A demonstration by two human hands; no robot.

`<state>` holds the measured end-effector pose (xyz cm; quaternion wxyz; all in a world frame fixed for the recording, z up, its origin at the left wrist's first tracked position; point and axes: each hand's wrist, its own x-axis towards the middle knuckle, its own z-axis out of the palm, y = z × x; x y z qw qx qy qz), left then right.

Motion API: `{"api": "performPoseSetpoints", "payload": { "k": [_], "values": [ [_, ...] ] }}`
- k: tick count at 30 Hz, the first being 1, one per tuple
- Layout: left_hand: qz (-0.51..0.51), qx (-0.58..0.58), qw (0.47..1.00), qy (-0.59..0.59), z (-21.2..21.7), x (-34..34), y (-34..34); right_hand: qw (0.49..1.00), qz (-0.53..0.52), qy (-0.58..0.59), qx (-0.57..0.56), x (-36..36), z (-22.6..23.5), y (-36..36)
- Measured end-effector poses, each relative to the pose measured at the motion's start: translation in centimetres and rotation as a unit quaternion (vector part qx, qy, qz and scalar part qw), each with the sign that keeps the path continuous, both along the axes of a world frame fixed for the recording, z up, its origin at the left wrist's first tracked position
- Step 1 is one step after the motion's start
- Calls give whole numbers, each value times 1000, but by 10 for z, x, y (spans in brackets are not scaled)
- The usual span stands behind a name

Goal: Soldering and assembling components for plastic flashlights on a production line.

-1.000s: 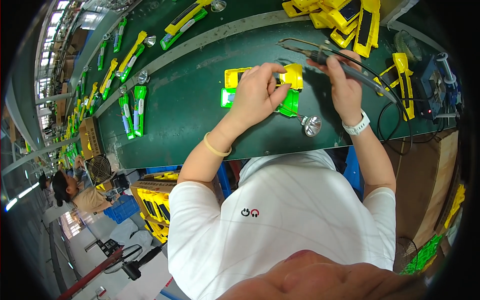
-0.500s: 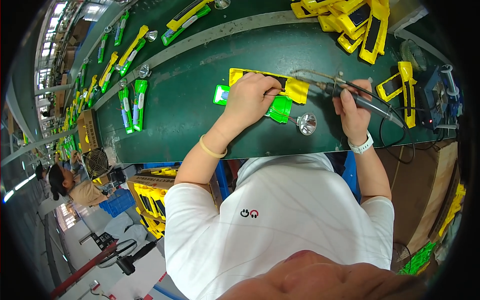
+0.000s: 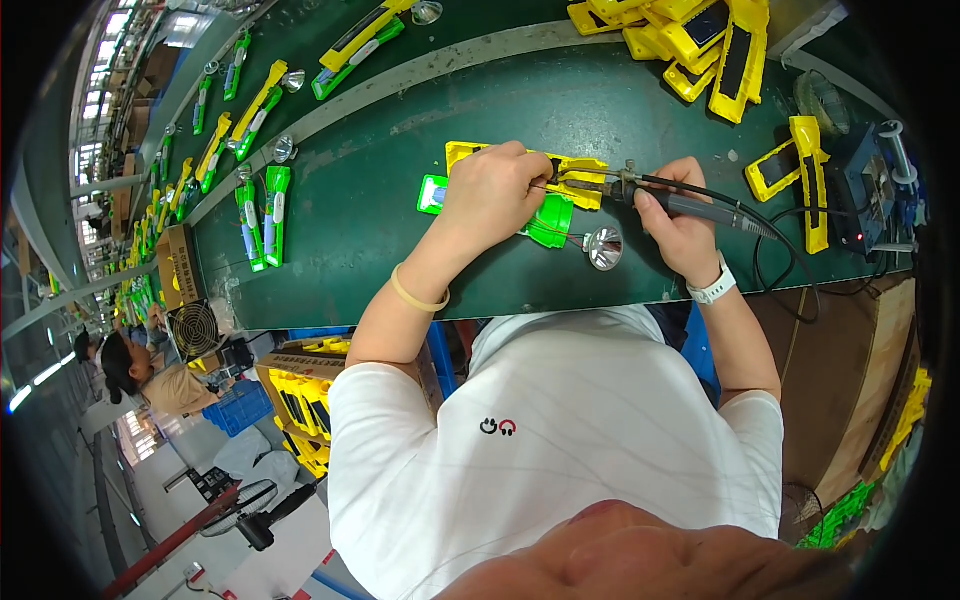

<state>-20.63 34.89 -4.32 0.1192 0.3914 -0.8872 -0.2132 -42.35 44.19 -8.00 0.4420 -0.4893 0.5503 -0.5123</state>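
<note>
My left hand (image 3: 490, 198) lies over a yellow plastic casing (image 3: 461, 153), its fingertips pinched on what looks like a thin wire. My right hand (image 3: 682, 232) grips a black-handled soldering iron (image 3: 705, 207) with a thin feed tube along it. The iron's tip reaches over the casing's right part, close to my left fingertips; the exact contact point is too small to make out. Just nearer to me, partly under my left hand, is a green flashlight body (image 3: 549, 222). Thin wires run from it to a round silver reflector (image 3: 604, 248) on the bench.
Yellow casings (image 3: 737, 62) are heaped at the far right. Two more (image 3: 812, 190) lie beside the soldering station (image 3: 862, 190), whose cable loops past my right wrist. Green and yellow flashlight parts (image 3: 275, 215) line the left. A fan (image 3: 194, 330) stands at the bench's left end.
My right hand has moved left with the soldering iron, bringing its tip over the yellow casing near my left fingertips. The left hand still pinches at the casing.
</note>
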Motion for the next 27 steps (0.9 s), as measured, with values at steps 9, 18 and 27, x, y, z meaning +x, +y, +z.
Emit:
{"api": "performPoseSetpoints", "payload": {
  "k": [9, 18, 27],
  "values": [
    [-3, 5, 1000, -16, 1, -1, -1, 992, -28, -110, -49, -1, 12, 8],
    [0, -1, 1000, -23, 3, -3, 0, 984, 24, -174, -19, 21, 12, -32],
    [-29, -2, 999, -12, -1, -15, 9, 975, -12, -221, -6, 11, 13, -15]
  ]
}}
